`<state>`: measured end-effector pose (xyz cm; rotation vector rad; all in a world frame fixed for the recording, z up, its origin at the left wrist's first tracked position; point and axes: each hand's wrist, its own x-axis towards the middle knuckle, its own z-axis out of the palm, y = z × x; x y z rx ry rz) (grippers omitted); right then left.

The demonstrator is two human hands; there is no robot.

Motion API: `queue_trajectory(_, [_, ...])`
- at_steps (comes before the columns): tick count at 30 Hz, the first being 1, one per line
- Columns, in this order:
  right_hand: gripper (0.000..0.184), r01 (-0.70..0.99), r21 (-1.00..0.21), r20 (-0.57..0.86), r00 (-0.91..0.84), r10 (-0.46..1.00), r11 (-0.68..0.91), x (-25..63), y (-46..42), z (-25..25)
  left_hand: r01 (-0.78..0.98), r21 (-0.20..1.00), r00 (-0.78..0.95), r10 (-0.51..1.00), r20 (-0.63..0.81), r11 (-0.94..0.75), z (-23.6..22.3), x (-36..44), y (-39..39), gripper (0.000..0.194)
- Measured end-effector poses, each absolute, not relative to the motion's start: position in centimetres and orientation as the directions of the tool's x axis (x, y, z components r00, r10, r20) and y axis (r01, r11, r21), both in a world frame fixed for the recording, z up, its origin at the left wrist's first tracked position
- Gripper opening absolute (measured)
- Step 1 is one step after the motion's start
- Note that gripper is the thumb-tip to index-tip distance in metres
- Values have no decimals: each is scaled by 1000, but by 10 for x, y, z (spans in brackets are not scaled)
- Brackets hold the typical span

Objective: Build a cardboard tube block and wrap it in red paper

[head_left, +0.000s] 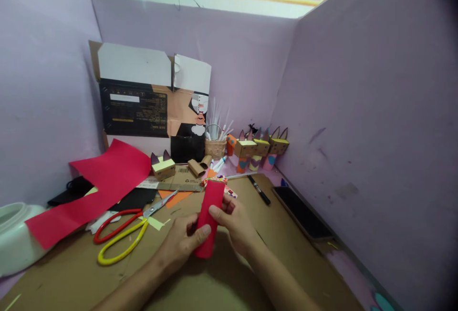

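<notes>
Between my two hands, above the cardboard mat, a red paper piece point(207, 215) is held upright and slightly tilted; it looks folded or rolled into a narrow strip. My left hand point(188, 234) grips its lower left side with the thumb across the front. On the upper right side, my right hand point(231, 220) pinches it, thumb in front and fingers behind. To the left lie scissors point(146, 213) with one red and one yellow handle, blades partly spread. Beyond them a large cut sheet of red paper point(110, 182) rests over other items.
A cardboard mat point(296, 263) covers the table. A black phone point(302, 213) and a black marker point(259, 190) lie right. Small eared cardboard figures point(246, 149) stand at the back, beside a woven basket point(215, 149). A white pot point(17, 239) is left; purple walls point(358, 110) enclose the table.
</notes>
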<state>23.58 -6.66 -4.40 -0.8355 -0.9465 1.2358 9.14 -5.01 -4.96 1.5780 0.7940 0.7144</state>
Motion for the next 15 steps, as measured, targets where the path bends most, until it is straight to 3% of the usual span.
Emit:
queue_trajectory(4, [32, -511, -860, -14, 38, 999, 8, 240, -63, -49, 68, 993, 588, 800, -120, 99, -50, 90, -49, 47])
queue_trajectory(10, [33, -524, -852, -33, 41, 999, -6, 240, -63, -51, 208, 969, 556, 799, -228, 132, -56, 90, -44, 51])
queue_trajectory(15, [33, -505, -863, -36, 42, 998, -10, 239, -63, -50, 205, 968, 523, 820, -232, 144, -47, 94, -51, 45])
